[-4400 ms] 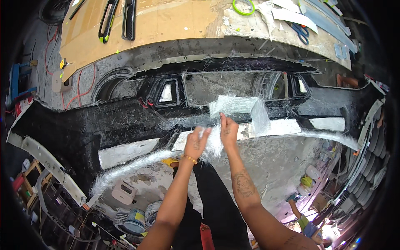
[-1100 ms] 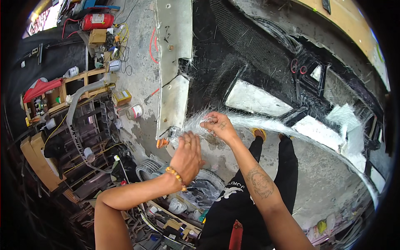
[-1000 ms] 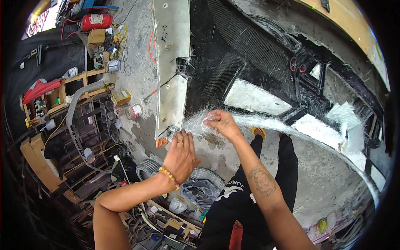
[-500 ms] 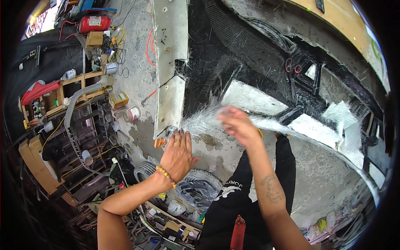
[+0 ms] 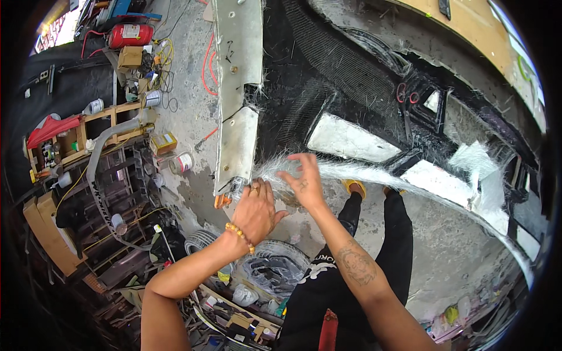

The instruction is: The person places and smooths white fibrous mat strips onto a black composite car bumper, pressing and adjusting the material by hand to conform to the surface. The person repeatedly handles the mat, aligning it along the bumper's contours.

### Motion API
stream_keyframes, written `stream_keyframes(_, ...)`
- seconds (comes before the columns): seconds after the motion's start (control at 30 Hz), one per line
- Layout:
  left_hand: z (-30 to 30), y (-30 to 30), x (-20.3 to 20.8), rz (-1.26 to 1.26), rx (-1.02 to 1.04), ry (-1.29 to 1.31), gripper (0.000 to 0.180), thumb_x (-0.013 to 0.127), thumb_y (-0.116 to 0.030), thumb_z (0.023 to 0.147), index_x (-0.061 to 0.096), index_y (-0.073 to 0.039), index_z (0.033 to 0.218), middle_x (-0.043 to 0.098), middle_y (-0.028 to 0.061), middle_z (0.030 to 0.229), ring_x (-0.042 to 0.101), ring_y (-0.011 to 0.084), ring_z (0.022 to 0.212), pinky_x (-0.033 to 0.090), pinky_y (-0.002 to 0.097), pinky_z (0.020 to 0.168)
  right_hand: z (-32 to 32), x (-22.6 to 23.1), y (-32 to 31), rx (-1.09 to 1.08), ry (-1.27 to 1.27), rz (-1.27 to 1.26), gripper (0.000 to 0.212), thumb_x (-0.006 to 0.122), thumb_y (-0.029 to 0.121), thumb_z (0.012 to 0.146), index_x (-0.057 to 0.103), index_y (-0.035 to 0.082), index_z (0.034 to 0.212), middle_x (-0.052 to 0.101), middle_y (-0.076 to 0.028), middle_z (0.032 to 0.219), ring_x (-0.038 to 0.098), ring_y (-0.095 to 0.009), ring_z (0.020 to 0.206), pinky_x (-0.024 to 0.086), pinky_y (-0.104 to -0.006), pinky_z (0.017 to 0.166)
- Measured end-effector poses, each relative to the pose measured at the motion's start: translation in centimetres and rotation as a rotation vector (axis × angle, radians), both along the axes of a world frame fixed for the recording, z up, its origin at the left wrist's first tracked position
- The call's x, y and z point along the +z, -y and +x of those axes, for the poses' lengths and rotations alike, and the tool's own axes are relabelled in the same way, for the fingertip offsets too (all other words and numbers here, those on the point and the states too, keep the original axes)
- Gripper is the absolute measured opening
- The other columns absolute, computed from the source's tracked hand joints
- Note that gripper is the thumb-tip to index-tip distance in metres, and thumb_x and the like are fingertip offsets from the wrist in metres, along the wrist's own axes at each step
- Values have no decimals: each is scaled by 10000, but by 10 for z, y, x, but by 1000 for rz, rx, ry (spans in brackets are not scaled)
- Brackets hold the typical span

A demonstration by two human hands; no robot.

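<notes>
My left hand [image 5: 254, 206] lies flat, fingers stretched, against the end of a strip of white glass-fibre matting [image 5: 336, 171] with frayed strands. It is beside the lower corner of a pale, drilled flange [image 5: 237, 137], where an orange-handled clamp [image 5: 222, 201] sits. My right hand [image 5: 304, 184] is just right of it over the same strip, thumb and fingers apart and curved, with nothing visible between them. The strip follows the near edge of a large black moulded part [image 5: 293, 111] with woven-looking areas and white panels [image 5: 351, 138]. Red-handled scissors [image 5: 407, 95] lie on that part.
Tyres [image 5: 272, 254] and a box of clutter stand near my legs. On the left are a wooden shelf frame [image 5: 114, 111], cans [image 5: 182, 162], a red cylinder [image 5: 132, 35] and tangled cables. A red hose [image 5: 209, 70] runs beside the flange over the concrete floor.
My right hand has moved left and slightly down along the strip, closer to my left hand, with its fingers spread wider. My left hand has shifted slightly right and stays flat near the corner.
</notes>
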State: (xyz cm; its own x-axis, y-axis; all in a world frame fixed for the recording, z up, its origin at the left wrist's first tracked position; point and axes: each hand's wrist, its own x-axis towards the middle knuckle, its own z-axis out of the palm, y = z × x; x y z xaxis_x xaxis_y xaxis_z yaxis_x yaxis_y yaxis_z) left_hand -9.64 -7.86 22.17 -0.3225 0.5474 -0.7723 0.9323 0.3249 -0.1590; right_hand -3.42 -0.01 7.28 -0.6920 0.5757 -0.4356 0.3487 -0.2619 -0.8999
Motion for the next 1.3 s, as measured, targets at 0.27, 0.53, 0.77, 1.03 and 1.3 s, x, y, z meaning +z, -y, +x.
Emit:
stream_keyframes(0.27, 0, 5, 33, 98, -31, -26, 790, 524, -533, 944, 480, 165, 1311, 527, 311, 1339, 486, 390, 1272, 348, 455, 1090, 3, -5, 10, 364, -470, 109, 326, 470, -51, 861, 647, 46, 1117, 625, -153, 1087, 605, -338, 1033, 492, -387, 913)
stream_keyframes(0.53, -5, 7, 46, 213, -18, 23, 751, 607, -464, 914, 468, 131, 1349, 510, 270, 1390, 463, 394, 1311, 324, 484, 1117, 12, -1, 0, 355, -451, 103, 330, 479, -30, 875, 627, 45, 1160, 611, -157, 1130, 582, -347, 1083, 471, -409, 954)
stream_keyframes(0.77, 78, -74, 5, 519, 209, 594, 442, 700, -229, 877, 601, 52, 1203, 619, 224, 1241, 558, 403, 1186, 413, 479, 1025, 163, -80, -75, -152, -8, -177, 214, 589, 153, 953, 638, 38, 1127, 669, -135, 1018, 651, -219, 900, 520, -351, 829)
stream_keyframes(1.03, 181, -181, -246, 463, 378, 794, 335, 629, -278, 928, 673, 40, 1024, 700, 235, 939, 679, 402, 871, 540, 435, 791, 487, -195, -285, -315, 656, 466, 212, 676, 173, 903, 696, 39, 1066, 713, -142, 918, 672, -232, 755, 540, -353, 711)
stream_keyframes(1.3, 289, -257, -285, 505, 617, 867, 306, 610, -264, 953, 681, 25, 1029, 719, 174, 863, 716, 281, 799, 549, 362, 727, 544, -276, -471, -314, 748, 973, 425, 744, 167, 849, 607, -13, 1209, 684, -182, 968, 672, -315, 807, 534, -382, 740)
